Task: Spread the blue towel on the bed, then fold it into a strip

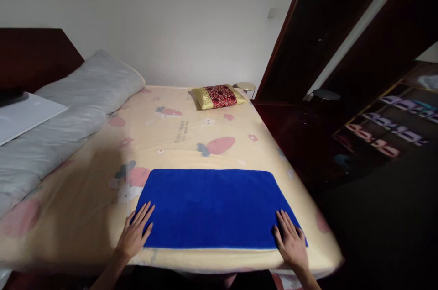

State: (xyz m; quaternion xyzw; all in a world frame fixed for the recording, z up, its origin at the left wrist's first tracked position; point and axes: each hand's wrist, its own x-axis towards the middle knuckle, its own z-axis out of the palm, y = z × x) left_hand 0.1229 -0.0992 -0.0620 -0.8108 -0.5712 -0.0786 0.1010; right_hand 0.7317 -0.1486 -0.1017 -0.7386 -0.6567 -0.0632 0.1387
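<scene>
A plain blue towel (212, 208) lies spread flat near the front edge of the bed, its far corners rounded. My left hand (136, 233) rests on the towel's near left side, fingers stretched out and a little apart. On the opposite side, my right hand (290, 240) lies over the near right edge with its fingers extended. Both palms face down, and neither hand grips anything.
The bed (171, 153) has a cream sheet with a carrot print. A red and gold cushion (221, 97) lies at its far edge. Grey bedding (82, 93) and a white board-like object (27, 114) are at left. Slippers fill a rack (372, 102) at right, beyond stools (326, 94).
</scene>
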